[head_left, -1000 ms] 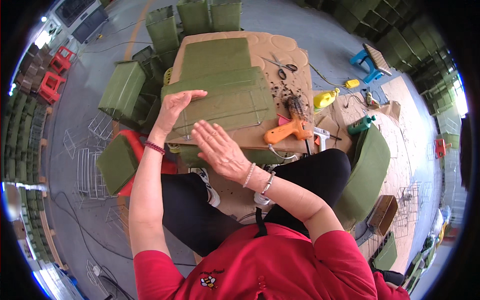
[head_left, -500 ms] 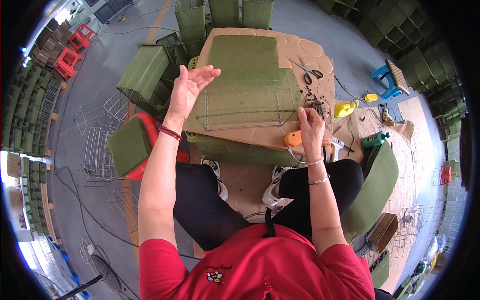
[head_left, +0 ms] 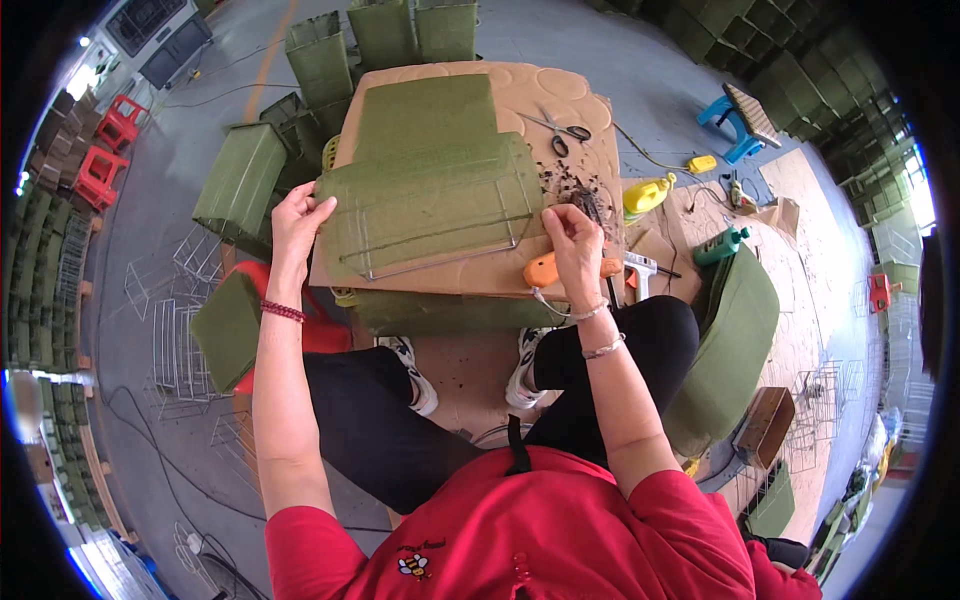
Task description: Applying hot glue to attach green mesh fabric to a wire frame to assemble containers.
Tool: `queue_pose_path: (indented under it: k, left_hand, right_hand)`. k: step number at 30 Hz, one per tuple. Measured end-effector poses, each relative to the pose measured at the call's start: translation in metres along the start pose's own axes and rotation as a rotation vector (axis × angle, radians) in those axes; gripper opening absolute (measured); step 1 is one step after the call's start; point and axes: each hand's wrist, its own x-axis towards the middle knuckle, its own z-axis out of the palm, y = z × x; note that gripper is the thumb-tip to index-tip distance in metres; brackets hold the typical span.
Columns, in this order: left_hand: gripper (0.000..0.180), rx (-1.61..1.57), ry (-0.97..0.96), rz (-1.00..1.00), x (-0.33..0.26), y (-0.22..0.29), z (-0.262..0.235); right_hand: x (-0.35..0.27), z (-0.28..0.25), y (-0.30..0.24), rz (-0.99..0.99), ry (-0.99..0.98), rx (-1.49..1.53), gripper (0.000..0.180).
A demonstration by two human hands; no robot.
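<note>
A green mesh fabric piece point(head_left: 425, 190) lies over the cardboard-topped table, with a thin metal wire frame point(head_left: 440, 264) showing through and below it. My left hand point(head_left: 298, 225) pinches the fabric's left edge between thumb and fingers. At the right end, my right hand point(head_left: 577, 243) has its thumb and fingertips pinched together at the fabric's edge; the bit between them is mostly hidden. A flat green sheet point(head_left: 425, 110) extends beyond, toward the table's far side. Beside my right hand are an orange tool point(head_left: 541, 268) and a white glue gun point(head_left: 640, 268).
Scissors point(head_left: 560, 136) lie at the table's far right, above dark scraps point(head_left: 583, 203). A yellow bottle point(head_left: 648, 196) and a green bottle point(head_left: 720, 246) stand to the right. Green fabric boxes point(head_left: 240, 185) and a red stool point(head_left: 320, 325) are on the left. Loose wire frames point(head_left: 180, 345) lie on the floor.
My left hand, raised open above the fabric before, has come down to the left and taken hold of its left edge. My right hand stays pinched at the right edge. The whole view has shifted.
</note>
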Motion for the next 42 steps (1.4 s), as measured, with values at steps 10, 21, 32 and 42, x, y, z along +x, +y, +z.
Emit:
queue_pose_path:
  k: [10, 21, 32, 42]
  left_hand:
    - [0.028, -0.070, 0.000, 0.024, 0.000, 0.002, 0.013]
    - [0.025, -0.067, -0.009, 0.006, -0.001, -0.001, 0.011]
    - [0.025, -0.010, -0.010, 0.056, 0.000, -0.002, 0.016]
    - [0.027, -0.033, 0.021, 0.080, 0.000, -0.002, 0.010]
  right_hand:
    - [0.025, 0.005, 0.006, 0.012, -0.025, 0.113, 0.026]
    - [0.013, -0.002, 0.000, 0.104, -0.079, 0.124, 0.025]
    - [0.013, -0.004, 0.006, 0.085, -0.067, 0.094, 0.020]
    - [0.016, 0.003, 0.018, 0.069, -0.077, 0.124, 0.020]
